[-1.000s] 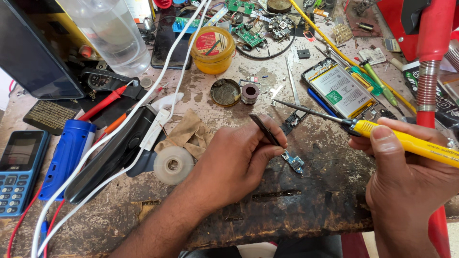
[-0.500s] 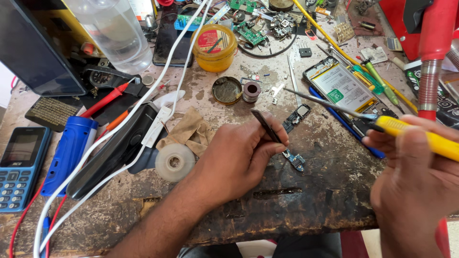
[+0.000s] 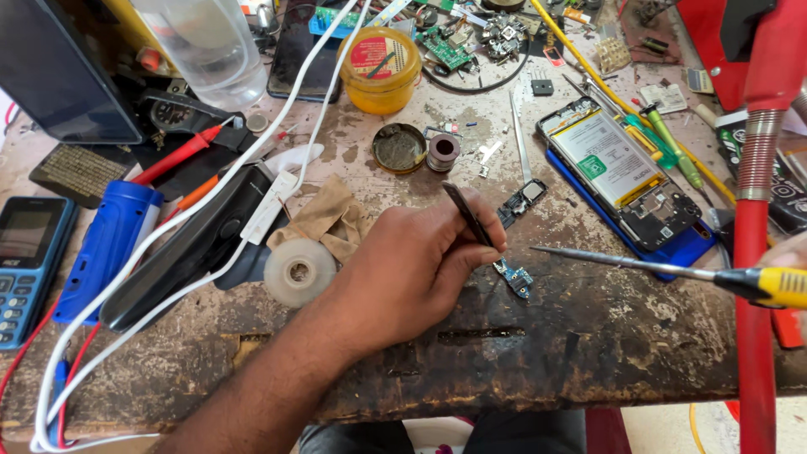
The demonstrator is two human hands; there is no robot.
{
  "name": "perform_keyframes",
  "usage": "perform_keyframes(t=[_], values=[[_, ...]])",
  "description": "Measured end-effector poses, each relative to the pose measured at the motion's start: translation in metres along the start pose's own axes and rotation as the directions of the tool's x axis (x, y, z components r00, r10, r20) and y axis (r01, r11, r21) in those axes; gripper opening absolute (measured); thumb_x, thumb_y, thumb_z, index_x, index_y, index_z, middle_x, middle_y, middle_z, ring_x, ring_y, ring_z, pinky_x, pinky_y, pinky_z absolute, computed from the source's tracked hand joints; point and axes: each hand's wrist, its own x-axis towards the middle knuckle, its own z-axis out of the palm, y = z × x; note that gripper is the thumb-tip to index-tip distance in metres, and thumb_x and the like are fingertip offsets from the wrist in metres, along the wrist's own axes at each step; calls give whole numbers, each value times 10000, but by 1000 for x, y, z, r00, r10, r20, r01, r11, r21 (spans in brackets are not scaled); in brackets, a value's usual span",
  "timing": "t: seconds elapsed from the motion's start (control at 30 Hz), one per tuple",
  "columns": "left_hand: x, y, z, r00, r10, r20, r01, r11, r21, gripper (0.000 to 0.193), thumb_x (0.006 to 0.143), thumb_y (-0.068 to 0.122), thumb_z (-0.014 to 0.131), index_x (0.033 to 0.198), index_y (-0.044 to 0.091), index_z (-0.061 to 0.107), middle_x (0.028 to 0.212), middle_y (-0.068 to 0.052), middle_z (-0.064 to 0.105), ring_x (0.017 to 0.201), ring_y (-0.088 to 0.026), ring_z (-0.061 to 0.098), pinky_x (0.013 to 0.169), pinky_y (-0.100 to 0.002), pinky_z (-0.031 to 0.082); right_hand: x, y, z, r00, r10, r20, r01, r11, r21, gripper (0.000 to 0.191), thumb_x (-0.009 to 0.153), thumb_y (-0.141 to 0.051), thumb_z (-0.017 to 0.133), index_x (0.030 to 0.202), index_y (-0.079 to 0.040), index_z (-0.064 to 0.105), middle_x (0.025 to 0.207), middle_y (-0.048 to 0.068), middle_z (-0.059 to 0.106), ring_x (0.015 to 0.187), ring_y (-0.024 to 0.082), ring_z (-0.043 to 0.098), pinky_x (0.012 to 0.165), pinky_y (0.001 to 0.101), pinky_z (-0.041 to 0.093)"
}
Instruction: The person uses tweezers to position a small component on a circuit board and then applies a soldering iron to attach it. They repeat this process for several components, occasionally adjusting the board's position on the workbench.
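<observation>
Left hand (image 3: 420,269) rests on worn table (image 3: 588,336), pinching dark tweezers (image 3: 469,214); tweezer tip touches small blue circuit board (image 3: 514,277) lying on table. Right hand (image 3: 790,252) barely in view at frame edge, gripping yellow-handled soldering iron (image 3: 672,271); its metal tip points left, near board, not touching. Behind board: opened phone (image 3: 626,172) on blue case. Solder spool (image 3: 443,151) beside round flux tin (image 3: 399,149). Tape roll (image 3: 299,271) just left of wrist. Yellow jar (image 3: 380,69) farther back.
</observation>
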Motion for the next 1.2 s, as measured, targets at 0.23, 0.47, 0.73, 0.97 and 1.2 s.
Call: perform_keyframes(t=[0.23,0.47,0.73,0.97,1.2], values=[[0,-1,-2,1000,15,14,-15,1000,10,109,971,93,668,1075,67,649,925,-78,764,900,-213,799,763,-319,610,-10,37,-7,992,46,120,-47,999,6,169,1051,-135,626,1116,16,586,924,157,676,795,178,714,761,270,626],[0,-1,-3,1000,4,30,-5,999,36,95,972,100,671,1065,90,652,925,-53,771,901,-192,802,779,-317,621,-6,33,-14,979,53,197,-53,999,-4,175,1010,-131,635,1075,22,579,881,166,670,771,171,715,729,253,623],[1,-2,-5,999,30,33,-31,999,32,95,981,96,672,1069,79,641,955,-54,758,936,-194,797,810,-321,621,7,-17,12,969,-68,237,42,993,114,159,1029,-154,596,1137,-40,575,955,148,657,839,146,727,817,232,645],[1,-2,-5,999,42,25,-43,998,36,104,973,99,677,1069,78,644,957,-58,758,938,-209,793,814,-332,614,6,-33,6,947,209,243,-182,975,-129,238,967,-82,486,1189,-85,572,1087,215,631,748,303,669,687,443,614],[1,-3,-4,999,49,19,-50,997,54,112,975,119,682,1073,85,642,956,-57,759,936,-217,792,816,-341,613,-3,-20,17,971,-123,203,107,990,89,314,1005,-114,452,1297,-224,495,1098,105,576,910,224,657,914,417,632]])
